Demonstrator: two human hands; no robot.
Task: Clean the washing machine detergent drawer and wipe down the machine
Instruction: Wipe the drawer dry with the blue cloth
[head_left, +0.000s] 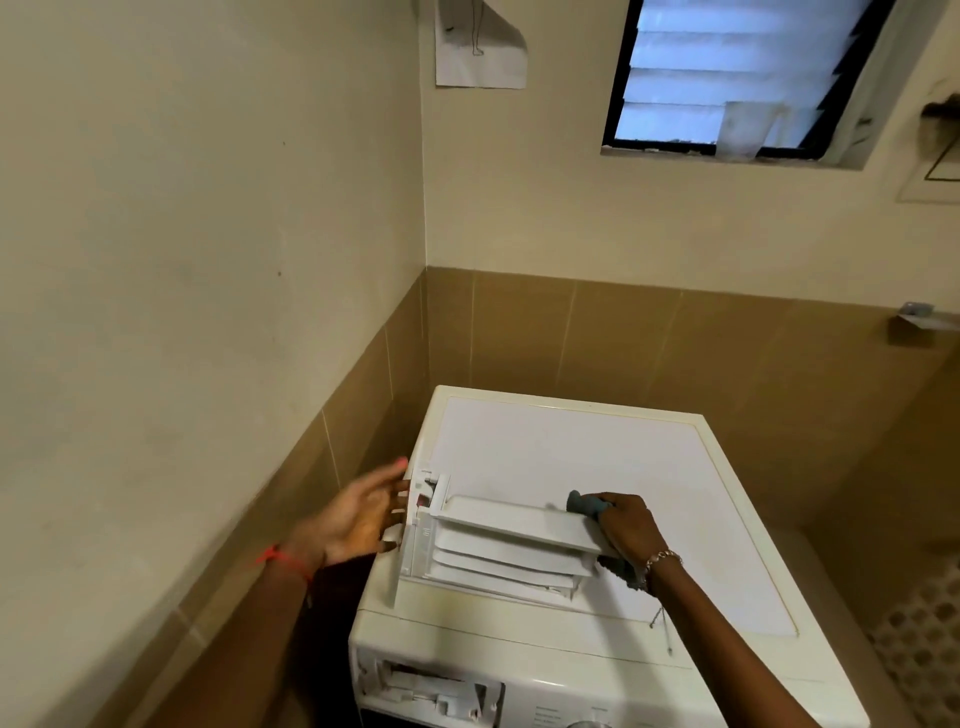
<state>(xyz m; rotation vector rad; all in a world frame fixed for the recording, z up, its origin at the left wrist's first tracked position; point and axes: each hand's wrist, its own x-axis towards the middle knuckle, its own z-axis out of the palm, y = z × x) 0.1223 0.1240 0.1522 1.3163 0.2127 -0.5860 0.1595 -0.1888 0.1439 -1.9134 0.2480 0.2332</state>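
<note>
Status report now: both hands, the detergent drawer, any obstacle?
Left hand open at the drawer's left end. Right hand shut on grey cloth at its right end. Detergent drawer out, lying on washing machine top. No obstacle seen.

The drawer (493, 545) fills the machine top's (597, 452) front-left corner; rear and right side lie bare. The wall (208, 312) crowds the left edge.

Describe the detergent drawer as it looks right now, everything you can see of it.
The detergent drawer is white plastic, pulled out of its empty slot and lying on the washing machine top. Its ridged underside appears to face up. The left hand steadies one end; the right hand presses a grey-blue cloth against the other.
</note>
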